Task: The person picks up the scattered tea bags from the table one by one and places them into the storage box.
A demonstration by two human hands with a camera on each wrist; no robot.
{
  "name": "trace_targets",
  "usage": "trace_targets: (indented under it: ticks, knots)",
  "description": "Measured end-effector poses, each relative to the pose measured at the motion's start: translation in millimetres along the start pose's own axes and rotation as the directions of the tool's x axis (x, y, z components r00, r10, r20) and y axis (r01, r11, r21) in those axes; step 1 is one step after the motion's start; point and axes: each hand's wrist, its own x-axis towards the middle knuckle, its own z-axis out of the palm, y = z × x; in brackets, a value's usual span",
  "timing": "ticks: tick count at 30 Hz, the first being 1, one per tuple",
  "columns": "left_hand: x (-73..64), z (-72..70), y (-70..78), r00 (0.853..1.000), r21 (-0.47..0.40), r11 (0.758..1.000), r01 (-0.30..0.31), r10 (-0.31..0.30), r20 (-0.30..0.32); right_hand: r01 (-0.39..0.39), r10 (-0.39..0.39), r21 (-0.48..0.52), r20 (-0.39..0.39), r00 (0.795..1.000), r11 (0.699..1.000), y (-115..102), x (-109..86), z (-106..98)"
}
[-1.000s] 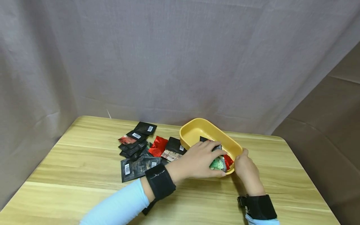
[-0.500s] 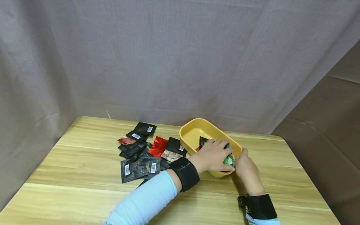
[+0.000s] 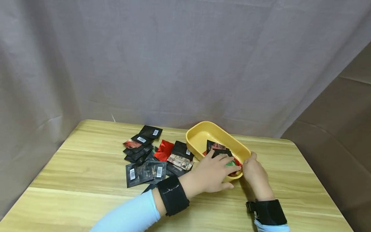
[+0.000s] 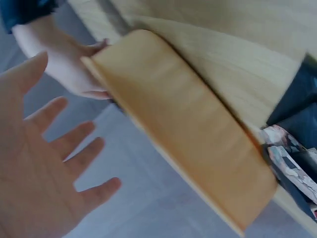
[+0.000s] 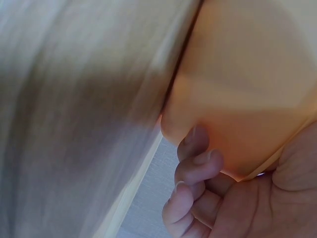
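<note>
A yellow plastic bin (image 3: 200, 133) stands at the back right of the table, with black, red and green sachets (image 3: 216, 146) in its right half. My left hand (image 3: 211, 174) hovers over the bin's near side, its fingers spread and nothing in its grasp. The left wrist view has this hand (image 4: 44, 173) apart from the bin's outer wall (image 4: 183, 124). At the bin's right end, my right hand (image 3: 255, 175) grips the rim. Its curled fingers (image 5: 200, 163) press on the outer wall in the right wrist view. The left hand hides part of the sachets.
Left of the bin lies a loose spread of black sachets (image 3: 138, 174), some printed, along with a red packet (image 3: 164, 150). One more black sachet (image 3: 149, 188) is partly covered by the left wrist. A grey cloth (image 3: 185, 64) hangs behind the wooden table (image 3: 81, 174).
My left hand carried a green-and-black sachet into the bin's right end and let it go. The hand has since drawn back a little to the left. The right hand keeps its place.
</note>
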Motion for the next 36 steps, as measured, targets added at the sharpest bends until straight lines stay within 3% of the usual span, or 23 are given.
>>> trace_targets:
  ticks: [4, 12, 18, 24, 27, 30, 34, 36]
  knots:
    - [-25.9, -6.6, 5.3, 1.0, -0.037, 0.999, 0.02, -0.02, -0.006, -0.005, 0.005, -0.003, -0.02, 1.0, 1.0, 2, -0.8, -2]
    - [-88.7, -6.2, -5.9, 0.987, -0.184, 0.97, 0.157, -0.161, -0.009, -0.015, 0.015, 0.001, -0.027, 1.0, 1.0, -1, -1.2, -1]
    - [-129.4, 0.4, -19.8, 0.964, -0.161, 0.95, 0.267, -0.266, 0.028, -0.005, 0.005, 0.001, -0.045, 0.999, 1.0, -3, -1.7, 1]
    - [-149.1, 1.3, -38.6, 0.907, -0.219, 0.885, 0.41, -0.37, 0.202, -0.012, 0.012, -0.002, -0.032, 0.999, 1.0, -3, -1.0, 0]
    - [-148.2, 5.1, -42.2, 0.87, -0.247, 0.847, 0.471, -0.4, 0.289, -0.016, 0.016, 0.001, -0.021, 1.0, 1.0, -2, -0.2, -1]
    - [-142.8, 14.4, -39.4, 0.824, -0.231, 0.814, 0.533, -0.436, 0.362, -0.011, 0.011, -0.003, -0.021, 1.0, 1.0, -2, 0.3, -3]
    - [-135.8, 29.1, -31.9, 0.771, -0.167, 0.789, 0.591, -0.493, 0.403, -0.016, 0.015, -0.005, -0.023, 1.0, 1.0, -1, 0.2, -3]
    - [-134.8, 35.6, -29.8, 0.761, -0.15, 0.781, 0.607, -0.517, 0.392, -0.021, 0.021, -0.005, -0.02, 1.0, 1.0, -1, 0.2, -3]
